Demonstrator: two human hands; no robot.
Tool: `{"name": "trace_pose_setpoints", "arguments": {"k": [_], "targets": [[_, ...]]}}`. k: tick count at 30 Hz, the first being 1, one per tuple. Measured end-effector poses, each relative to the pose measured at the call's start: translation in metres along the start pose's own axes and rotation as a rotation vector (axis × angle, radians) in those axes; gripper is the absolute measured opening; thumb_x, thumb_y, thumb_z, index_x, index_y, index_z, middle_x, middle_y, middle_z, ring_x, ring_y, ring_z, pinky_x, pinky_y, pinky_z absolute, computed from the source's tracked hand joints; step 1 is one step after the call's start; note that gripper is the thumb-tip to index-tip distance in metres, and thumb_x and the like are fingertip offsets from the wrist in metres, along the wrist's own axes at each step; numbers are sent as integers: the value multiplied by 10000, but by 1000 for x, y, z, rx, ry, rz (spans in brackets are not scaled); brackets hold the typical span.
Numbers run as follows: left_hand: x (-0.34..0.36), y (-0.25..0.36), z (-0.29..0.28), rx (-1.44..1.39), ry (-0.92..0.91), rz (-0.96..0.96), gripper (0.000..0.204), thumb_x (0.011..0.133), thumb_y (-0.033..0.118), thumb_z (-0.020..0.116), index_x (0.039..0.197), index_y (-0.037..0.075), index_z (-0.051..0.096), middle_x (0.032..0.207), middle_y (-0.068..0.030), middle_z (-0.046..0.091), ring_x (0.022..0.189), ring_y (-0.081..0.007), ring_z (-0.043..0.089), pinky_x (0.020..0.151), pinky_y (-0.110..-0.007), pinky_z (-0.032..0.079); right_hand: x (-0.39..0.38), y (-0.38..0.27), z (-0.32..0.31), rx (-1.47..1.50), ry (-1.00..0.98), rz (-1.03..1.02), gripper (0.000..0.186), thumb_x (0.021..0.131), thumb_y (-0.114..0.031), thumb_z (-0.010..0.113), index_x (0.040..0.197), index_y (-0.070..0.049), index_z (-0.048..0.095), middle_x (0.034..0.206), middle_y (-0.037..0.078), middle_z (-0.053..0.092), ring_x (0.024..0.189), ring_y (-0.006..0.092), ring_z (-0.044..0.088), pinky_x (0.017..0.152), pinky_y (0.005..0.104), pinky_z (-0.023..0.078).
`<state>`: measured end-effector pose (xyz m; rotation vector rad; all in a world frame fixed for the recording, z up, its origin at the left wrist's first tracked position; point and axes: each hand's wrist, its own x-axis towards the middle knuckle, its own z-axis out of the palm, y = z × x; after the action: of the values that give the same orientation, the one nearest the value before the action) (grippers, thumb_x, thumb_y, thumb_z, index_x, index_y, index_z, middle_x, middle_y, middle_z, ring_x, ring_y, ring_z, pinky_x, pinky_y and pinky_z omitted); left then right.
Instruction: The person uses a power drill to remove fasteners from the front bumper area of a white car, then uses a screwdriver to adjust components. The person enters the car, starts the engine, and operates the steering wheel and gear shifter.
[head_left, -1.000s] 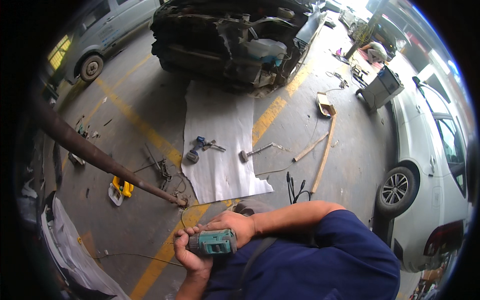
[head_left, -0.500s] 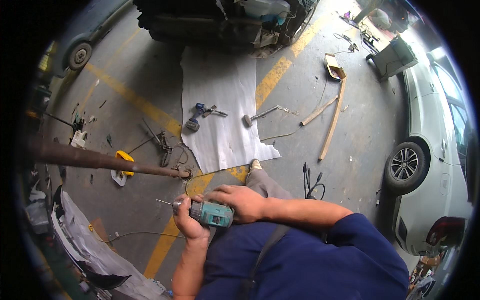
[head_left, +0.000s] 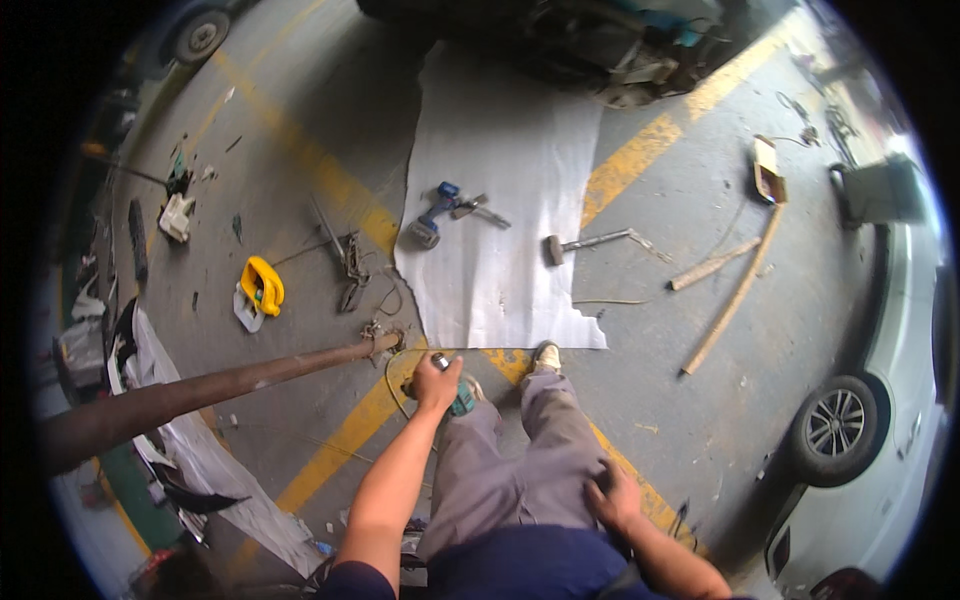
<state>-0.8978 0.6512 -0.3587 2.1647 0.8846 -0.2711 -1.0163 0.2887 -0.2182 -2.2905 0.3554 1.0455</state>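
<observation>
My left hand (head_left: 435, 386) is wrapped around a teal cordless drill (head_left: 463, 401), out in front of my left leg. Most of the drill is hidden under the hand, and no bit can be made out. Beside my right thigh hangs my right hand (head_left: 614, 498), its fingers apart and nothing in it. Beyond my feet a white sheet (head_left: 500, 290) lies on the floor. On it rest a blue power tool (head_left: 430, 218) and a hammer (head_left: 590, 245), whose handle reaches past the sheet's right edge.
A rusty pole (head_left: 240, 384) slants in from the left toward my feet. A yellow object (head_left: 263, 285) and a metal stand (head_left: 352, 270) lie left of the sheet. Wooden strips (head_left: 735, 295) and an open box (head_left: 768, 175) are to the right, before a pale car (head_left: 900, 380).
My right hand has let go of the drill and dropped to my right side. My left hand has carried the drill forward, away from my body. The view has shifted.
</observation>
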Motion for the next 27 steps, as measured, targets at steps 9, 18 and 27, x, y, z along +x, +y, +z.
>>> {"name": "trace_pose_setpoints", "arguments": {"k": [9, 18, 27], "targets": [[222, -152, 214, 393, -179, -211, 625, 854, 605, 718, 1090, 32, 643, 1084, -243, 726, 1056, -423, 688, 926, -520, 528, -39, 73, 79, 263, 77, 336, 463, 968, -35, 599, 1410, 42, 483, 1283, 198, 619, 1177, 266, 614, 1037, 372, 486], [376, -224, 302, 471, -190, -76, 643, 837, 513, 797, 1165, -10, 619, 1119, -240, 713, 1060, -404, 688, 918, -502, 547, -72, 101, 116, 222, 159, 366, 435, 953, -153, 600, 1321, 55, 498, 919, 58, 573, 682, 109, 517, 621, 256, 425], [138, -179, 166, 44, -343, 116, 552, 929, 381, 699, 1359, 61, 567, 1257, -250, 648, 1166, -444, 613, 988, -494, 504, -39, 69, 91, 152, 31, 233, 488, 967, -145, 646, 1406, -5, 486, 1231, 185, 656, 999, 229, 672, 904, 361, 547]]}}
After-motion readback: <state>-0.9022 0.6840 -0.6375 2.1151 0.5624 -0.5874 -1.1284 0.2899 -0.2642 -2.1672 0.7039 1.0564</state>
